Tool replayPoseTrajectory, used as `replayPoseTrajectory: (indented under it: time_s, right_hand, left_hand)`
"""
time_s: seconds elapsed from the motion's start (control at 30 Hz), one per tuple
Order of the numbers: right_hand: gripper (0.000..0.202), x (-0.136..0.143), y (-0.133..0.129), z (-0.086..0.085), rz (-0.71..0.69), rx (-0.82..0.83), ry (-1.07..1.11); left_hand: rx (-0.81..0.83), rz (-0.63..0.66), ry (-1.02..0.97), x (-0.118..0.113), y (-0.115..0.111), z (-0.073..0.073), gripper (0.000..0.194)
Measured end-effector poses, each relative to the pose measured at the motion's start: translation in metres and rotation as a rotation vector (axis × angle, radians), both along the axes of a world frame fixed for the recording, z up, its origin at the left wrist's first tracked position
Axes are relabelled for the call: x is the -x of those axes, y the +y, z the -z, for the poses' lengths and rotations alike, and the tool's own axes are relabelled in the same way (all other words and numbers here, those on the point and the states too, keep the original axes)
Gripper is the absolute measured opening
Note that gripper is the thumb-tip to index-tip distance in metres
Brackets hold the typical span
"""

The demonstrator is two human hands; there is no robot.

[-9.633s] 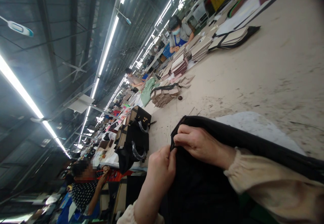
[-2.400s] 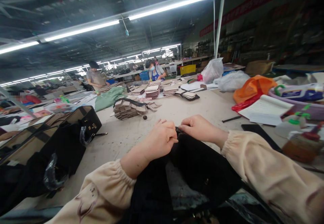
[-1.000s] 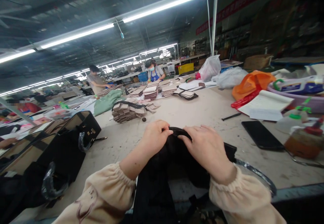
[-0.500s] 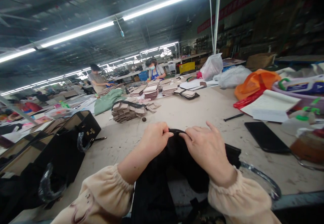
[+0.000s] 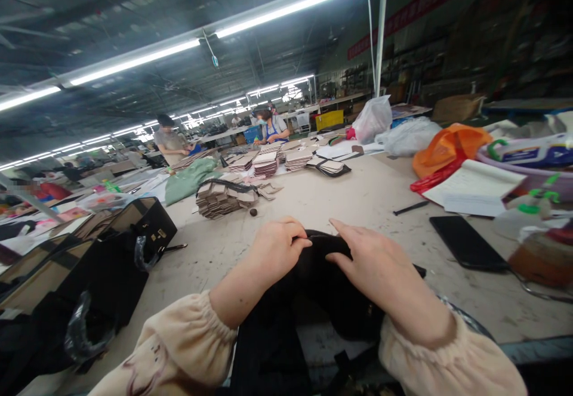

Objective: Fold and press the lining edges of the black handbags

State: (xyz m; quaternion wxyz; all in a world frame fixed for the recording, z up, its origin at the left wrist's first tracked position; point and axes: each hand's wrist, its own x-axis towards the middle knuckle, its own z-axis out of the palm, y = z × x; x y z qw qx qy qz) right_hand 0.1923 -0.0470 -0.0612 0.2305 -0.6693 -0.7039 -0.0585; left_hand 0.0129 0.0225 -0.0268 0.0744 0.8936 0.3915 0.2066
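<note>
A black bag [image 5: 273, 330] lies in front of me at the table's near edge, its upper rim raised and curved. My left hand [image 5: 280, 247] is closed on that rim, thumb against the near side. On the rim's other side is my right hand [image 5: 373, 259], with thumb and forefinger spread apart and the black edge between them. Its other fingers are partly hidden behind the bag. To the left stand several more black bags [image 5: 125, 271] with beige insides, brass-coloured fittings and plastic-wrapped handles [image 5: 83, 330].
Beyond my hands sits a bundle of beige pieces [image 5: 224, 198], with more stacks [image 5: 266, 163] behind. At right lie a phone [image 5: 468, 242], an open notebook [image 5: 474, 187], an orange bag [image 5: 450, 151] and a spray bottle [image 5: 521, 214]. Two people [image 5: 271, 126] work farther back.
My right hand has shifted right, and its thumb and forefinger have parted from their pinch on the rim. My left hand stays on the rim.
</note>
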Motion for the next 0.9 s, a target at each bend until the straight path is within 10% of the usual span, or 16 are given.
replayPoseTrajectory:
  time_s: [0.13, 0.5, 0.9]
  right_hand:
    - [0.020, -0.014, -0.007, -0.008, 0.112, 0.120, -0.024]
    - [0.034, -0.021, -0.006, -0.009, -0.001, 0.110, -0.034]
    - [0.018, 0.019, -0.003, -0.003, -0.026, -0.076, -0.018]
  left_hand:
    - [-0.025, -0.081, 0.059, -0.001, 0.002, 0.000, 0.011]
    - [-0.009, -0.204, 0.138, -0.001, 0.000, -0.005, 0.014]
    - [0.032, -0.062, -0.039, 0.006, 0.000, -0.003, 0.011]
